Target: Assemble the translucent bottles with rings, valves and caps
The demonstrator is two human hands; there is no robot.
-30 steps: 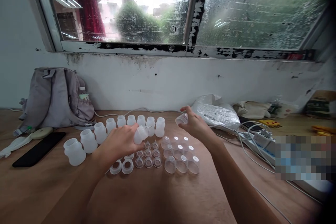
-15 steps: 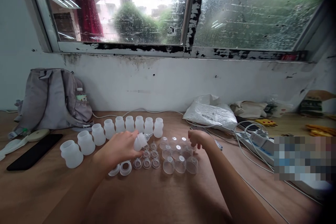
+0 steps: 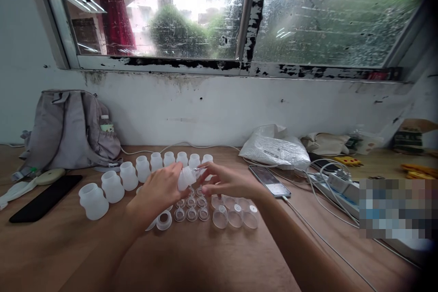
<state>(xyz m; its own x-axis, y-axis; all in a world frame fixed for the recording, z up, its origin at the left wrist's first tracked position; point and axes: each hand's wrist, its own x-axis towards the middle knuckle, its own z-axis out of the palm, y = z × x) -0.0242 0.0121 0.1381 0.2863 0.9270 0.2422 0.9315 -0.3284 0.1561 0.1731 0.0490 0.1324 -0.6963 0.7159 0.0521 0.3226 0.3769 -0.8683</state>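
Note:
My left hand (image 3: 160,187) is closed around a small translucent white baby bottle (image 3: 185,179), tilted with its clear nipple (image 3: 196,171) pointing right. My right hand (image 3: 227,181) is at the nipple end, its thumb and fingers curved around what looks like a clear domed cap, hard to make out against the bottle. Below the hands stand rows of clear nipples (image 3: 192,214). To their right are clear domed caps (image 3: 234,216), partly hidden under my right hand. White collar rings (image 3: 164,220) lie by my left wrist. Open bottle bodies (image 3: 94,201) curve along the back and left.
A black phone-like slab (image 3: 46,198) and a grey backpack (image 3: 73,130) are at left. At right lie a phone (image 3: 270,181) on a cable, a silvery bag (image 3: 275,148) and a power strip (image 3: 328,191) with tangled cords. A wall and window stand behind.
My right hand has moved left from the back right of the clear caps to the nipple end of the bottle. My left hand keeps hold of the bottle, turned slightly.

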